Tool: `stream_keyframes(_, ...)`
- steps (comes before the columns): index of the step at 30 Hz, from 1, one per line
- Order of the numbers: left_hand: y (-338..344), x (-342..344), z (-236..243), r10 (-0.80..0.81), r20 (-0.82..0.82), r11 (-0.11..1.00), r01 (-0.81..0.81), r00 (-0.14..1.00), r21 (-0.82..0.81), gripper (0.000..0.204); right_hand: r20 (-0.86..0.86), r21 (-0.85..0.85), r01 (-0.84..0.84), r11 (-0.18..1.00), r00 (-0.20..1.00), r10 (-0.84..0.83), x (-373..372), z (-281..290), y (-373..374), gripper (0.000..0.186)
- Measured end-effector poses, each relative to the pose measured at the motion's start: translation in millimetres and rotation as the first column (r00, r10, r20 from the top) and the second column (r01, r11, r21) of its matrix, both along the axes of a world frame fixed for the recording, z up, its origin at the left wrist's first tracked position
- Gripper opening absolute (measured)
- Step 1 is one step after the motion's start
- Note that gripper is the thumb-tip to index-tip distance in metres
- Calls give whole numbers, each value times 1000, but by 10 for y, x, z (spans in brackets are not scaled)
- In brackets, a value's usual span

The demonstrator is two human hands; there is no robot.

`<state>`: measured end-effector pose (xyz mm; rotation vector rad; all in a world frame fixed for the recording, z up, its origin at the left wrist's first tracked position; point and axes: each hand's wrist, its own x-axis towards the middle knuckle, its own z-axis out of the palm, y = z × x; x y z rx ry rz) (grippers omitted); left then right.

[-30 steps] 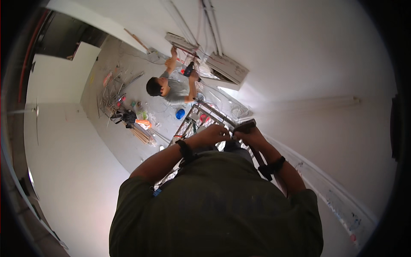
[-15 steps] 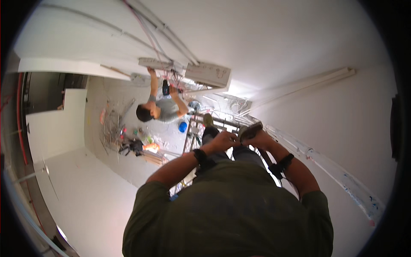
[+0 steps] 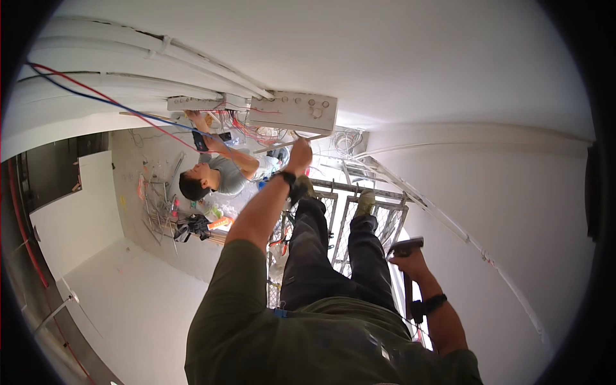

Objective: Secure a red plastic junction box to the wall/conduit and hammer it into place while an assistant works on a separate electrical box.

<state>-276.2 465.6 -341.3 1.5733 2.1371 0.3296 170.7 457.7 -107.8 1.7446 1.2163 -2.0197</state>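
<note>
Olive-green sleeves (image 3: 242, 276) are leading down to two bare hands, each wrist wearing a black strap (image 3: 428, 307). The right hand (image 3: 414, 262) is gripping a dark hand tool (image 3: 408, 244), its fingers closing around it; the tool is sitting to the right of the person's legs, well apart from the left hand (image 3: 300, 157). That hand is reaching forward, its fingers bending beside a pale strip (image 3: 276, 148) below a white junction box (image 3: 294, 114); whether they are pinching anything, I cannot tell.

Yellowish shoes (image 3: 366, 203) are resting at the far edge of a metal mesh platform (image 3: 385, 221). Beyond it, a co-worker in a grey shirt (image 3: 228, 176) is holding a dark power drill (image 3: 204, 142) near loose red wires (image 3: 247, 125) by the boxes. A long blue wire (image 3: 96, 96) is slanting across the upper left. On the floor, an orange packet (image 3: 220, 223) is lying beside a black bag (image 3: 192, 228).
</note>
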Motion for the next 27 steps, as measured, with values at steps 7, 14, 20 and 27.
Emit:
stream_keyframes(7, 1330, -247, -9, 307, 209, 908, -351, 928, 226, 28, 204, -151, 173, 973, 969, -140, 507, -57, -682, 33)
stream_keyframes(14, 960, 7, 307, 309, -55, 840, -245, 950, 484, 42, 196, -102, 133, 986, 974, -111, 357, -90, -559, 35)
stream_keyframes(20, -615, 1410, 1396, -173, 835, 972, 225, 522, 60, 39, 3, 110, 14, 994, 1000, -14, -301, 350, 156, 28)
stream_keyframes(27, -346, 1801, 3739, -175, 448, 948, 26, 877, 319, 21, -422, 369, 156, 916, 906, 16, -1028, 1369, 735, 27)
